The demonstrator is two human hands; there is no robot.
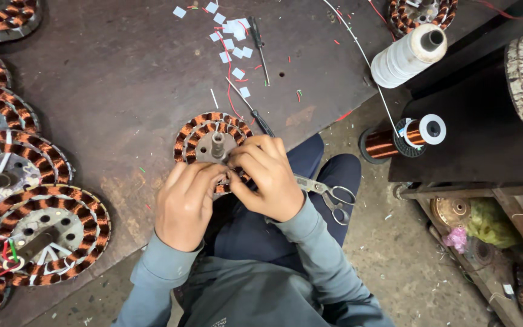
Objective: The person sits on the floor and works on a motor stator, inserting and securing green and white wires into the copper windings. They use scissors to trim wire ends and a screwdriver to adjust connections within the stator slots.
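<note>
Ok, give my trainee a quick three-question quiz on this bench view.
1. True or false: both hands work at the near edge of the stator.
2. What lies by the right hand at the table edge? A) scissors B) pliers C) hammer
3. Which spool is nearer the person: the white one or the copper one?

Key: 1 true, left hand included. 2 A, scissors. 3 copper.

Two screwdrivers (258, 42) (255, 115), one scissors (328, 197), two spools (408, 54) (401, 139)
</note>
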